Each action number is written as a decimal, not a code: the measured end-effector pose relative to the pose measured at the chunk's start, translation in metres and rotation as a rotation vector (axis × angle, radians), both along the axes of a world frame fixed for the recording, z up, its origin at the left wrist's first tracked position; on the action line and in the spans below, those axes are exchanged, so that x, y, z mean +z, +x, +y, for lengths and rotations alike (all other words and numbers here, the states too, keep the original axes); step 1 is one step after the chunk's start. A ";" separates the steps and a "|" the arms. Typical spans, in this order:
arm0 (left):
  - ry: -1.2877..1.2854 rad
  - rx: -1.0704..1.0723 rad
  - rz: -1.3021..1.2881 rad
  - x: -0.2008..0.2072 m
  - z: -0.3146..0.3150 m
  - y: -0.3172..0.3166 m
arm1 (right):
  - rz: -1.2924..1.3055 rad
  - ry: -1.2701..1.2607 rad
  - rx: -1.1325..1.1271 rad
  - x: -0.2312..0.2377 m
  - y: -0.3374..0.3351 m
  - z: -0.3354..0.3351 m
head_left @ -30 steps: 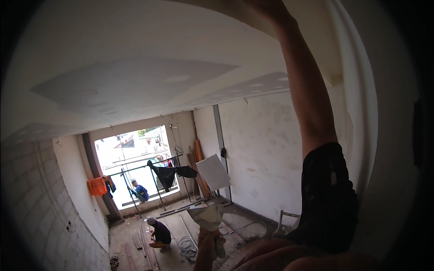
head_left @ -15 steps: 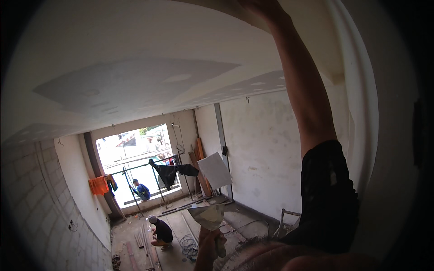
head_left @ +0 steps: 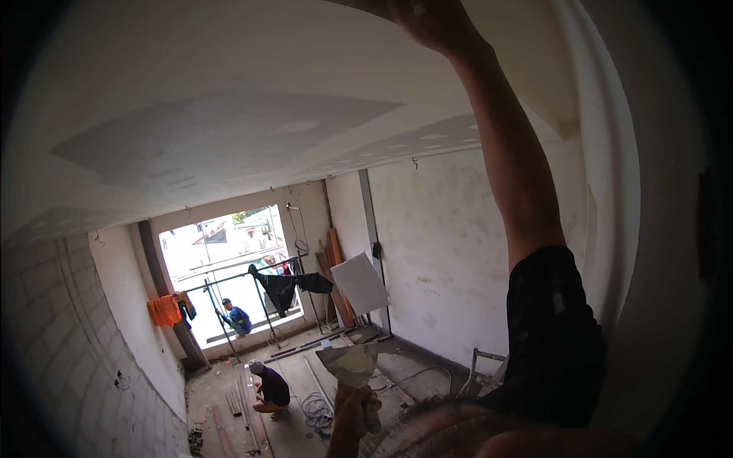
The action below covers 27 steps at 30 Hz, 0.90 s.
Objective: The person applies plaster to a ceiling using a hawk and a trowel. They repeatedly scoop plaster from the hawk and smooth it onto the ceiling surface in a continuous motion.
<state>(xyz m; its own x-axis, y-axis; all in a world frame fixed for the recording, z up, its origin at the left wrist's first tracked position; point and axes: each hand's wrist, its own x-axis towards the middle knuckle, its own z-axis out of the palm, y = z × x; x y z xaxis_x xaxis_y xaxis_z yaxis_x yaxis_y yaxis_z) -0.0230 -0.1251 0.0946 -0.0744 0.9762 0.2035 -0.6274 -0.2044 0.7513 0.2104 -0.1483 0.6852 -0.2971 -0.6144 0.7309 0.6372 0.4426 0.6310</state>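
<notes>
Low in the middle, my left hand (head_left: 353,411) is closed around the handle of a wide putty knife (head_left: 350,365). Its broad, light metal blade points upward. My right arm, in a black sleeve, reaches up to the ceiling (head_left: 229,57). The right hand (head_left: 431,23) is at the top edge, close to the ceiling's border, with a white speck on it. Its fingers run out of the picture, so what it may hold is hidden. The ceiling shows a large grey area with pale patches.
Below, a person in dark clothes (head_left: 271,388) crouches near long strips and coiled cable (head_left: 317,411). Another person in blue (head_left: 237,317) sits at the window opening by a pipe frame (head_left: 229,281). A white board (head_left: 360,282) leans by the right wall (head_left: 443,252).
My right hand has come further into the picture at the top, and its forearm has shifted slightly. The left hand keeps the putty knife in nearly the same place.
</notes>
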 end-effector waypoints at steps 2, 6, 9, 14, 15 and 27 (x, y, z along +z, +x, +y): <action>0.007 0.002 0.000 0.002 -0.002 0.001 | -0.004 0.040 -0.005 -0.014 -0.001 0.000; 0.006 0.011 -0.040 0.007 -0.007 0.004 | 0.002 0.159 -0.008 -0.037 0.001 0.006; 0.010 -0.005 -0.017 -0.001 -0.002 0.001 | -0.016 0.153 -0.026 -0.052 0.005 0.003; 0.008 -0.002 -0.015 0.000 -0.003 0.001 | -0.077 0.174 0.041 -0.064 0.012 0.004; 0.009 -0.003 -0.014 0.003 -0.004 0.002 | -0.079 0.171 0.055 -0.066 0.016 0.003; 0.144 -0.208 -0.199 0.064 -0.048 -0.025 | -0.108 -1.034 1.266 -0.304 0.020 0.090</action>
